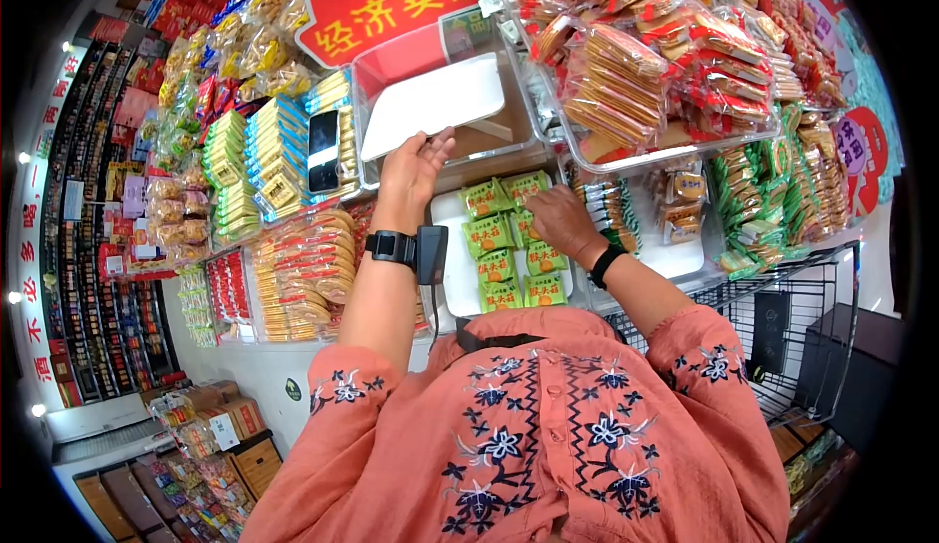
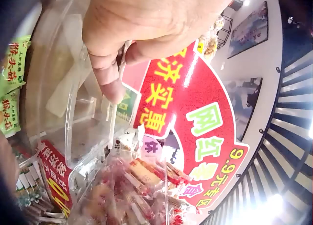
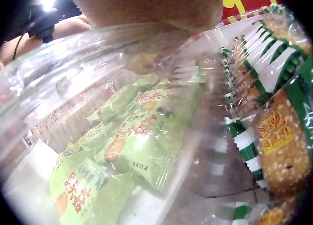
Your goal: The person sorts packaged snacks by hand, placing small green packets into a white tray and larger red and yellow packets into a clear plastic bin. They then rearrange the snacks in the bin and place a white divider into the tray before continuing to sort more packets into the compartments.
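My left hand (image 1: 416,166) pinches the near edge of a white board (image 1: 435,103), which lies tilted in a clear plastic bin (image 1: 528,137). From the left wrist, the thumb and fingers of this hand (image 2: 142,29) close on a thin pale edge. Below that bin, green snack packets (image 1: 497,267) lie in two columns on a white tray (image 1: 452,249). My right hand (image 1: 565,222) reaches down to the upper right packets, its fingertips hidden beneath it. In the right wrist view, green packets (image 3: 142,132) show through a clear wall below the hand.
Sesame biscuits in green-striped wrappers (image 3: 281,147) sit right of the tray. A bin heaped with red-wrapped biscuits (image 1: 626,93) stands at the upper right. Left of the white board lies a phone (image 1: 324,152) on snack packs. A wire cart (image 1: 782,347) is at the lower right.
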